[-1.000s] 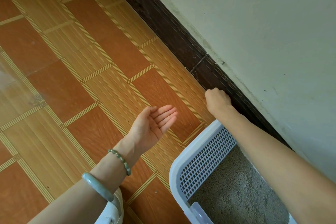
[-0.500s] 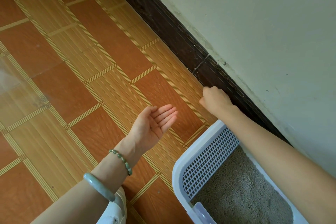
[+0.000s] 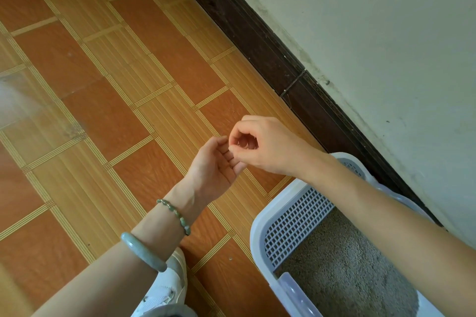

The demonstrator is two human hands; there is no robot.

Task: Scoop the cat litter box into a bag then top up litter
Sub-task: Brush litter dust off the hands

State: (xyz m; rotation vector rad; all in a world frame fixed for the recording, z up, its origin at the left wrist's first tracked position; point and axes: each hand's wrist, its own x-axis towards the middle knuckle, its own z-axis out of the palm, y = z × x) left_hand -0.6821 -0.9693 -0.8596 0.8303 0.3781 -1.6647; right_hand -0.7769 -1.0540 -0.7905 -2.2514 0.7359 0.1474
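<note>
The left hand (image 3: 213,165) is held palm up and open above the tiled floor (image 3: 103,85), fingers loosely cupped and holding nothing that can be made out. The right hand (image 3: 262,144) hangs just over the left fingertips, curled with thumb and forefinger pinched together; whether anything small sits in that pinch is too fine to tell. The two hands touch or nearly touch at the fingertips.

On the left wrist sits a beaded green bracelet (image 3: 175,216), and further up the forearm a pale jade bangle (image 3: 143,252). Below the bangle a white shoe (image 3: 170,285) shows at the bottom edge of the view.

The litter box (image 3: 260,229) lies on the floor to the right of and nearer than the hands, its white rounded rim reaching almost to the right wrist. The right forearm crosses over its far corner. Inside the rim, at the end closest to the hands, is a white grid panel (image 3: 296,224) of small square holes. Beyond that panel the box holds grey-brown litter (image 3: 340,270), filling the tray in a fairly even bed. A translucent plastic piece (image 3: 296,293) rests on the box's near rim.

The far side of the litter box sits against a dark brown skirting board (image 3: 257,38), above which rises a pale, scuffed wall (image 3: 373,33).
</note>
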